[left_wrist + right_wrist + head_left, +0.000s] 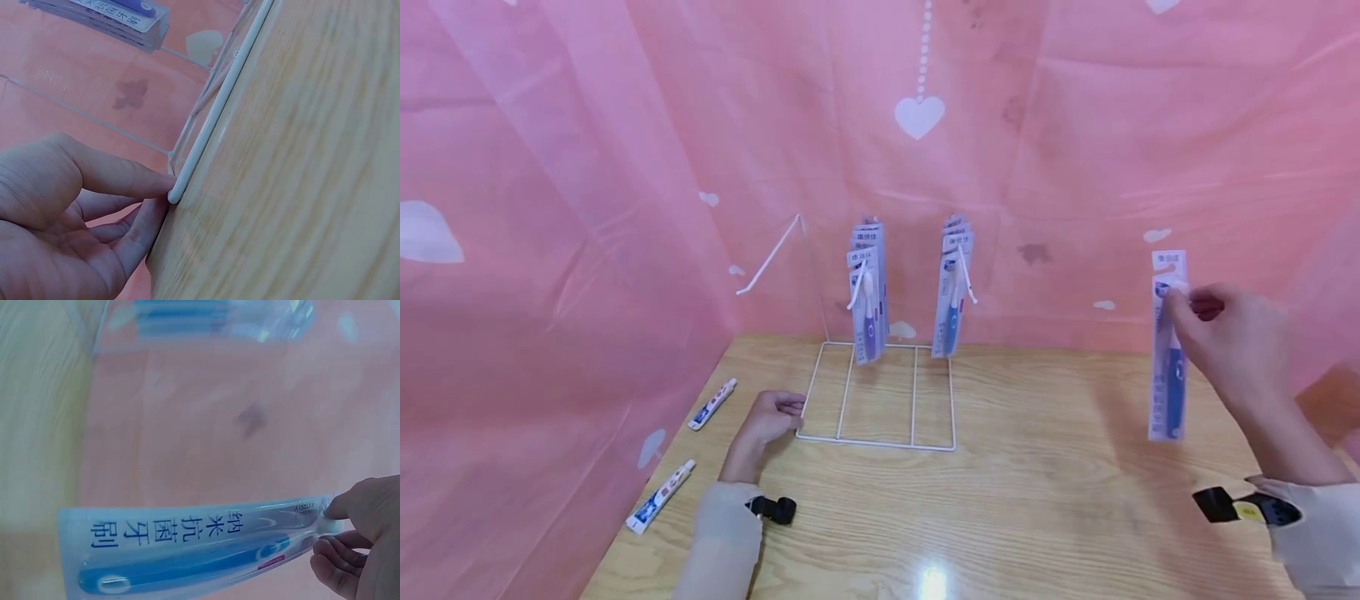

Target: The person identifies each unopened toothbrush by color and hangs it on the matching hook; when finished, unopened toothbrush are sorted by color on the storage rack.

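Observation:
My right hand (1243, 342) pinches a packaged blue toothbrush (1168, 375) near the top of its clear pack, and the pack hangs upright above the table at the right. In the right wrist view, the blue handle (187, 565) shows through the plastic. On the left, my left hand (771, 417) grips the front left corner of a white wire display rack (876, 442); thumb and finger meet at the wire in the left wrist view. Packaged toothbrushes with a purple one in front (867, 321) hang on the middle hook, others with a blue one in front (952, 308) on the right hook.
The rack's left hook (767, 257) carries nothing. Two toothpaste tubes, one farther back (712, 404) and one nearer (660, 497), lie along the left side of the wooden table (1000, 517). A pink curtain (1037, 167) hangs behind and at the left.

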The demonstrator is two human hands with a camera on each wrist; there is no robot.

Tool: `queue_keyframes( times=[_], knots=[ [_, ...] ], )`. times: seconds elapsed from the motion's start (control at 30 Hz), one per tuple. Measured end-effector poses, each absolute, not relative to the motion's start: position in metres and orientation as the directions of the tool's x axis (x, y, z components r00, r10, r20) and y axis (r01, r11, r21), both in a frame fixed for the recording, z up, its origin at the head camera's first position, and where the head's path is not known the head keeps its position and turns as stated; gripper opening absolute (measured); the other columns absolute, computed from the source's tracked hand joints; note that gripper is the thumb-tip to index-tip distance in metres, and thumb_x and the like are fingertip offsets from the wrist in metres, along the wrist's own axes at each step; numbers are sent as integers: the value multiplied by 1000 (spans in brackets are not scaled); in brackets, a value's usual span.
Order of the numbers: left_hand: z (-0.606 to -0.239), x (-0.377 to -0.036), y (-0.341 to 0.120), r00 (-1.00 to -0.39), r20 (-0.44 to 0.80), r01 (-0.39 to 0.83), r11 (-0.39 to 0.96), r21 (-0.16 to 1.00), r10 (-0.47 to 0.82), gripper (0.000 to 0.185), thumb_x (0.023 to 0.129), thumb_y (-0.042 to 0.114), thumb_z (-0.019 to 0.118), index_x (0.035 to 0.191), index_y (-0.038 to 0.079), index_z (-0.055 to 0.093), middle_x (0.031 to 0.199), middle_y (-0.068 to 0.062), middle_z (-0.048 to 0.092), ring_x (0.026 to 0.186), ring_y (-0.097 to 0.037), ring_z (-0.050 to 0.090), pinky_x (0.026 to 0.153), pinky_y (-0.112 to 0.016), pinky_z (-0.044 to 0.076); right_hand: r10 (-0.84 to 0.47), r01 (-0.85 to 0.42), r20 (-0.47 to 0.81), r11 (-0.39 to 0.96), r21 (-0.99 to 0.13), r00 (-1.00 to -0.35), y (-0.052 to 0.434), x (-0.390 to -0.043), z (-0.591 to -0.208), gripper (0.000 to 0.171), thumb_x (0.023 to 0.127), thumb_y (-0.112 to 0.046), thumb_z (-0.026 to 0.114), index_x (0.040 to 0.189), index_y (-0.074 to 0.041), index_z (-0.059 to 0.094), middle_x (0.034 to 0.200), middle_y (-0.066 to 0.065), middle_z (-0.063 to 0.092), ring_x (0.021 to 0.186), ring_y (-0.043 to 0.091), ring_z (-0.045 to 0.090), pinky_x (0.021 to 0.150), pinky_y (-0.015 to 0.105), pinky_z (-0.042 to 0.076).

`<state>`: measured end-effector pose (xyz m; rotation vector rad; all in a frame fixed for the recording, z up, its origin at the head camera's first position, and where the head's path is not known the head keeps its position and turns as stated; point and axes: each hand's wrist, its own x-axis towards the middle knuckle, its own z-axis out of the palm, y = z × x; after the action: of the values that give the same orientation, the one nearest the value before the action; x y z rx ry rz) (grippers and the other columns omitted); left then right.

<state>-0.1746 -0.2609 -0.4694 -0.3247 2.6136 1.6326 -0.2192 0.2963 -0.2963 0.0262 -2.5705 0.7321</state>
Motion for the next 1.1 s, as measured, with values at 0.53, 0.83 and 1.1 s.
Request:
queue_keyframes(
  times=[0.53, 0.83, 1.1],
  knots=[
    [-474, -173, -264, -966, -190, -249, 425, 870, -177, 41, 74, -15, 68, 114, -9, 67, 97, -13, 67, 88, -22, 61, 76, -28, 52, -81, -546, 765, 748, -377, -639, 195, -164, -258, 26, 87, -18, 74, 98, 5, 73, 79, 14, 71, 70, -26, 41, 64, -1, 35],
    [-471, -175, -266, -972, -164, -220, 409, 886, -167, 41, 71, -17, 67, 112, -12, 67, 95, -16, 67, 85, -22, 61, 73, -25, 52, -161, -674, 802, 649, -353, -576, 150, -146, -259, 16, 78, -8, 80, 90, -1, 74, 71, 5, 70, 58, 9, 61, 60, 3, 42],
    [-470, -175, -262, -980, -139, -188, 433, 881, -141, 40, 71, -16, 67, 111, -13, 67, 95, -16, 68, 85, -23, 62, 74, -26, 53, -219, -702, 778, 616, -358, -589, 128, -144, -263, 11, 79, -6, 78, 87, 0, 72, 70, 2, 68, 56, 10, 61, 57, 9, 46]
  ],
)
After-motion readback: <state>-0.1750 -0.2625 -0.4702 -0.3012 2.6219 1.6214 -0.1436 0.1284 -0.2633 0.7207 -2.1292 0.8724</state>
